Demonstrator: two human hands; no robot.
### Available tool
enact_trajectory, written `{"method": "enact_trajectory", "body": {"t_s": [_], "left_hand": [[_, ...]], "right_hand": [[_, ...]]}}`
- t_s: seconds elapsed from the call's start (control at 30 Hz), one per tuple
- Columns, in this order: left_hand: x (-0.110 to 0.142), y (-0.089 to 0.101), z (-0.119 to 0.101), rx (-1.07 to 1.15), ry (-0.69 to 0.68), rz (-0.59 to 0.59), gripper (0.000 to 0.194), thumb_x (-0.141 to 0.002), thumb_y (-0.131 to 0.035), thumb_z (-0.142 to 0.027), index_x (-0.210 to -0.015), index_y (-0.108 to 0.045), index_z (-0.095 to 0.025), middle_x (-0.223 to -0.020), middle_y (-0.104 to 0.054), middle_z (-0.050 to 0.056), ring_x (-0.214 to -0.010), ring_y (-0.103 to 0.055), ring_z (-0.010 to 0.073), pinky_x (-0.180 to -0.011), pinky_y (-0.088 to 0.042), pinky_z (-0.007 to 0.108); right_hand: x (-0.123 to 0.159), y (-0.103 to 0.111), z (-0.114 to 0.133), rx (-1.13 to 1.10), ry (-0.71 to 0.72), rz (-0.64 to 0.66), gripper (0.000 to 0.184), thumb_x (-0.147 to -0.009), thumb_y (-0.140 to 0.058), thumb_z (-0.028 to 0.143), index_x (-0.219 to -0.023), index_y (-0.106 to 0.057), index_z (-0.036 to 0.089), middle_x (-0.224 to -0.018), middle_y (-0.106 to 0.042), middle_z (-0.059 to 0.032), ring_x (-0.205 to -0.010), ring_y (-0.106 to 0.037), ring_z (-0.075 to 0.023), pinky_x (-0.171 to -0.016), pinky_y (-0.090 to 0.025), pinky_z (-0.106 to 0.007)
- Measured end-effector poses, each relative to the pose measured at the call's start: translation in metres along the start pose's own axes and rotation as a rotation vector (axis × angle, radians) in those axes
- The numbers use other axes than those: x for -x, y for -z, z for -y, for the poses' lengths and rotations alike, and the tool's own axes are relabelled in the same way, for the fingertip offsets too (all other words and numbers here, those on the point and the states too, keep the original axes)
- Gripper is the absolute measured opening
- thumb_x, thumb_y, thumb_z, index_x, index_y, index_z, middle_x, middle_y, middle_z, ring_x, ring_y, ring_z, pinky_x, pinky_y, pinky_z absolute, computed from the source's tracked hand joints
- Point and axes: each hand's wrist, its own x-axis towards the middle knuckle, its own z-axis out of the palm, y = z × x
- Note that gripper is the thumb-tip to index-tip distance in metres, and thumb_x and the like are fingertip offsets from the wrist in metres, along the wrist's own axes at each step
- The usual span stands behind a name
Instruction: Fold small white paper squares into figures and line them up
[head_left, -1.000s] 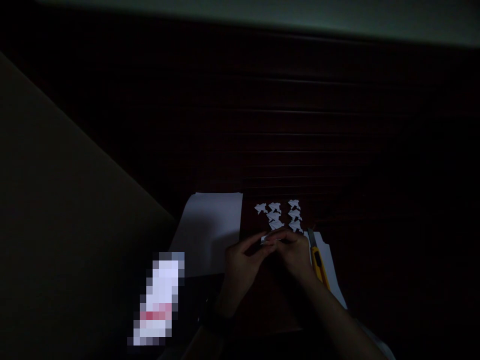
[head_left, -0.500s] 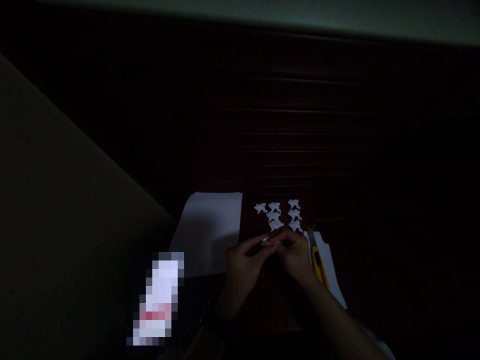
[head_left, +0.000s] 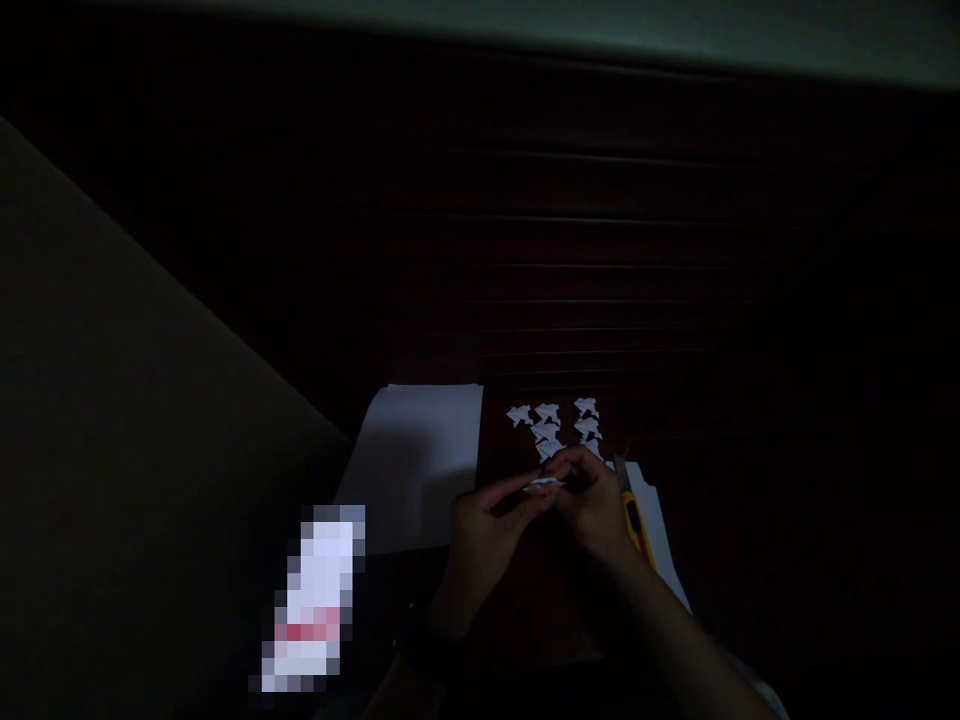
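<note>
In the dim head view my left hand and my right hand meet over a dark surface, both pinching a small white piece of paper between their fingertips. Just beyond the fingers lie several small folded white paper shapes in two short rows. A yellow utility knife rests on paper right beside my right hand.
A white sheet of paper lies left of the hands, and another white sheet lies under the knife on the right. A blurred-out white and red object sits at the lower left. Dark slatted wood fills the far side.
The small paper between my fingertips looks thinner and flatter than a second ago, and my right hand has shifted slightly. The folded shapes and knife have not moved.
</note>
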Motion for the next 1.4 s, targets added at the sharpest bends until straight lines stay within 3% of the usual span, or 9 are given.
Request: {"method": "enact_trajectory", "body": {"t_s": [0.27,0.53,0.67,0.77,0.93,1.17,1.4], "left_hand": [[0.0,-0.001,0.005,0.012,-0.006,0.043,0.017,-0.076,-0.066,-0.03,-0.091,-0.073,-0.025,-0.094,-0.073,0.0,-0.089,-0.068,0.0197,-0.084,-0.054,0.03],[-0.003,0.003,0.006,0.051,-0.024,0.009,0.025,-0.085,-0.054,-0.032,-0.099,-0.07,-0.019,-0.101,-0.072,0.004,-0.094,-0.065,0.0206,-0.082,-0.051,0.029],[-0.003,0.002,0.006,0.007,-0.025,-0.02,0.027,-0.087,-0.052,-0.033,-0.101,-0.07,-0.018,-0.096,-0.072,0.004,-0.086,-0.066,0.0191,-0.074,-0.05,0.026],[-0.003,0.002,0.006,-0.018,-0.029,-0.027,0.027,-0.086,-0.053,-0.033,-0.099,-0.07,-0.017,-0.093,-0.073,0.004,-0.084,-0.065,0.0189,-0.072,-0.049,0.025],[-0.001,0.001,0.003,0.057,-0.022,-0.025,0.024,-0.084,-0.056,-0.031,-0.096,-0.07,-0.017,-0.097,-0.072,0.005,-0.088,-0.065,0.0191,-0.076,-0.05,0.025],[-0.001,0.001,0.002,0.089,-0.043,-0.085,0.021,-0.083,-0.057,-0.028,-0.095,-0.071,-0.018,-0.105,-0.07,0.007,-0.099,-0.063,0.0203,-0.088,-0.049,0.03],[-0.003,0.003,0.008,0.058,-0.065,-0.054,0.016,-0.082,-0.058,-0.025,-0.085,-0.073,-0.019,-0.104,-0.07,0.006,-0.099,-0.064,0.0205,-0.09,-0.048,0.032]], "right_hand": [[0.0,0.007,-0.007,0.007,-0.007,0.021,0.016,-0.063,-0.072,0.015,-0.073,-0.061,0.02,-0.065,-0.056,0.0023,-0.06,-0.053,-0.0135,-0.055,-0.042,-0.024],[-0.003,0.01,-0.007,-0.054,-0.081,0.086,0.032,-0.065,-0.076,0.022,-0.093,-0.061,0.022,-0.069,-0.061,0.0022,-0.068,-0.058,-0.0158,-0.065,-0.047,-0.027],[-0.005,0.012,-0.007,-0.019,-0.103,0.113,0.03,-0.06,-0.079,0.022,-0.087,-0.065,0.022,-0.081,-0.066,-0.0008,-0.076,-0.06,-0.0177,-0.069,-0.048,-0.028],[-0.006,0.012,-0.009,0.0,-0.124,0.099,0.028,-0.06,-0.079,0.023,-0.084,-0.066,0.022,-0.076,-0.064,0.0005,-0.069,-0.058,-0.0152,-0.061,-0.046,-0.025],[-0.005,0.012,-0.014,-0.041,-0.149,0.048,0.022,-0.063,-0.078,0.023,-0.081,-0.066,0.022,-0.07,-0.062,0.0018,-0.064,-0.057,-0.0137,-0.057,-0.044,-0.024],[-0.005,0.011,-0.009,0.015,-0.119,0.108,0.015,-0.064,-0.077,0.023,-0.075,-0.068,0.02,-0.076,-0.068,-0.0016,-0.073,-0.062,-0.0178,-0.067,-0.048,-0.029],[-0.008,0.012,-0.005,0.113,-0.064,0.126,0.013,-0.066,-0.075,0.024,-0.075,-0.068,0.02,-0.077,-0.07,-0.0024,-0.074,-0.062,-0.0187,-0.07,-0.048,-0.03]]}}
